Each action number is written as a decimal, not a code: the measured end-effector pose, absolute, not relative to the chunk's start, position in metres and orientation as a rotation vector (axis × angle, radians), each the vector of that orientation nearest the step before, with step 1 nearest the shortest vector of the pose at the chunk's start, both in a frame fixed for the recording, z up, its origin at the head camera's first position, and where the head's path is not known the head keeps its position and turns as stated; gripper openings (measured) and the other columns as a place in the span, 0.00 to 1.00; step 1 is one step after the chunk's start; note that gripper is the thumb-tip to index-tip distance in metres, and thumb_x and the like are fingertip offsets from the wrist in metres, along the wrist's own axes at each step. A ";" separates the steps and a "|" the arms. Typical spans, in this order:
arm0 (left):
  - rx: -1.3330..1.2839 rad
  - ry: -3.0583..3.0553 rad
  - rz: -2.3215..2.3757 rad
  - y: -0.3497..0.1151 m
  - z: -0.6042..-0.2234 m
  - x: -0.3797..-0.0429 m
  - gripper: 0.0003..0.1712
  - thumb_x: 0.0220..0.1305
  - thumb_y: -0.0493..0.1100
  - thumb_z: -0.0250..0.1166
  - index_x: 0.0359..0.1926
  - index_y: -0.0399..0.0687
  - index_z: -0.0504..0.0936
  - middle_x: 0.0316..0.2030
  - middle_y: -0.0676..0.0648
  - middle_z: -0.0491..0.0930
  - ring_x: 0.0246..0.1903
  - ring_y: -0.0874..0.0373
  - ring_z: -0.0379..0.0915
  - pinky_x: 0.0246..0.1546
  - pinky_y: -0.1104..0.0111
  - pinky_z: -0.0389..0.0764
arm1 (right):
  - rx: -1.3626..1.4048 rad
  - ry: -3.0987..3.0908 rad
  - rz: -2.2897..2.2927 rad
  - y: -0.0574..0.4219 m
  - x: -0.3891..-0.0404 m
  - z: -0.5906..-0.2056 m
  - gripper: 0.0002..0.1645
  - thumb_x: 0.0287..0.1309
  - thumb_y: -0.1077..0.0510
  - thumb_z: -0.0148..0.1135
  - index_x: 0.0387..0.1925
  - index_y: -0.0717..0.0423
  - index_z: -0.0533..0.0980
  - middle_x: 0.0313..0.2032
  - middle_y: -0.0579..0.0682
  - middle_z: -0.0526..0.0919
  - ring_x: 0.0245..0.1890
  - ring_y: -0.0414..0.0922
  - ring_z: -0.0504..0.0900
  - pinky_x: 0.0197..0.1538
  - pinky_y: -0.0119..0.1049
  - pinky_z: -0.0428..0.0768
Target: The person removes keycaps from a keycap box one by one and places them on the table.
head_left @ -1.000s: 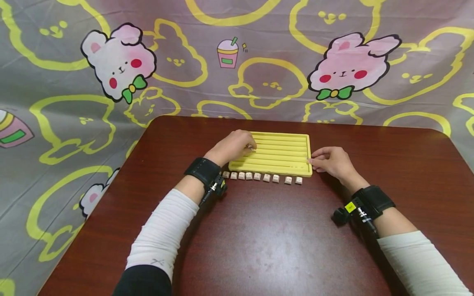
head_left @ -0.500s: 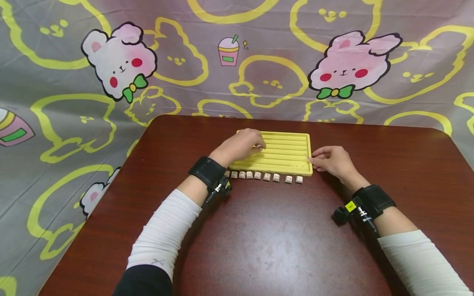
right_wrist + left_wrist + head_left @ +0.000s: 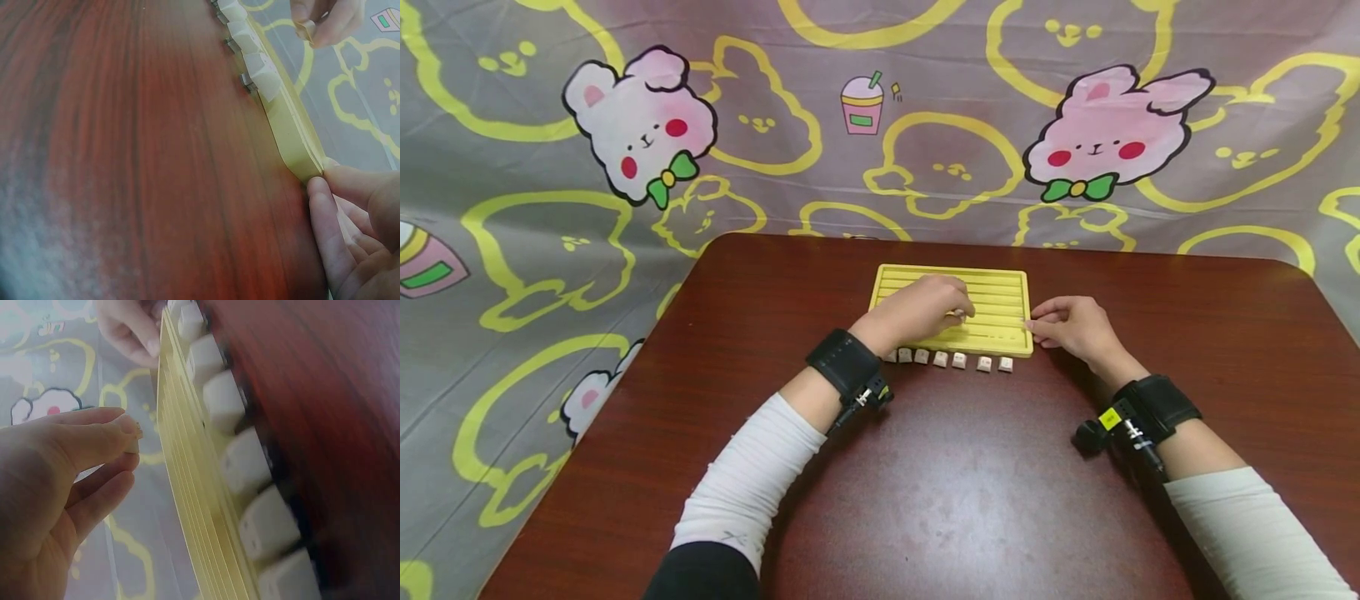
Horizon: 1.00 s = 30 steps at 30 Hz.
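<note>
Between its thumb and fingertips, my left hand (image 3: 925,308) pinches a small cream keycap (image 3: 133,445), held over the yellow ridged tray (image 3: 1027,298). The left wrist view shows the thumb covering part of this keycap. At the tray's right side, near its front corner, my right hand (image 3: 1071,329) grips the edge with thumb and finger. In the right wrist view the fingertips (image 3: 319,187) sit right at that corner. A row of cream keycaps (image 3: 959,361) with dark undersides lies along the tray's front edge; my left wrist hides the row's left end in the head view.
The dark red-brown table (image 3: 985,483) extends around the tray on all sides. Behind it hangs a grey cloth (image 3: 947,75) with yellow outlines and rabbit pictures. Each wrist carries a black strap (image 3: 1153,408) with a small camera.
My left hand has moved right and slightly nearer across the tray, carrying the keycap, and its wrist now covers more of the row's left end. My right hand stays at the tray's edge.
</note>
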<state>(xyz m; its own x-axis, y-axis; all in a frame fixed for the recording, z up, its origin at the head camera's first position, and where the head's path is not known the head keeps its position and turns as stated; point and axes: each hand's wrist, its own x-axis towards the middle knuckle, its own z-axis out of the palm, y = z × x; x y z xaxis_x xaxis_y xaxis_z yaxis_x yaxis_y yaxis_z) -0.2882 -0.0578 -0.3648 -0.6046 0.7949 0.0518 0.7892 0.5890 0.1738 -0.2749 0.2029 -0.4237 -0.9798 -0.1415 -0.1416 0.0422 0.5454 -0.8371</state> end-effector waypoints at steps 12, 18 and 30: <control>1.469 2.721 0.211 -0.031 -0.357 -0.273 0.11 0.66 0.38 0.65 0.48 0.46 0.87 0.42 0.49 0.83 0.46 0.60 0.79 0.50 0.72 0.79 | -0.096 2.580 -1.411 0.203 -0.275 -0.423 0.21 0.61 0.58 0.67 0.49 0.71 0.77 0.39 0.63 0.87 0.28 0.36 0.84 0.33 0.31 0.86; 1.510 2.690 0.176 -0.016 -0.355 -0.266 0.12 0.67 0.39 0.64 0.49 0.48 0.86 0.42 0.50 0.82 0.46 0.61 0.78 0.49 0.73 0.78 | -0.095 2.577 -1.416 0.204 -0.275 -0.424 0.20 0.61 0.58 0.67 0.49 0.71 0.77 0.39 0.63 0.87 0.27 0.36 0.84 0.33 0.31 0.86; 1.596 2.656 0.217 0.003 -0.362 -0.258 0.07 0.68 0.42 0.64 0.43 0.51 0.88 0.41 0.52 0.82 0.45 0.63 0.77 0.49 0.74 0.76 | -0.113 2.582 -1.417 0.204 -0.275 -0.424 0.18 0.61 0.61 0.65 0.49 0.70 0.78 0.40 0.63 0.88 0.26 0.33 0.84 0.33 0.30 0.85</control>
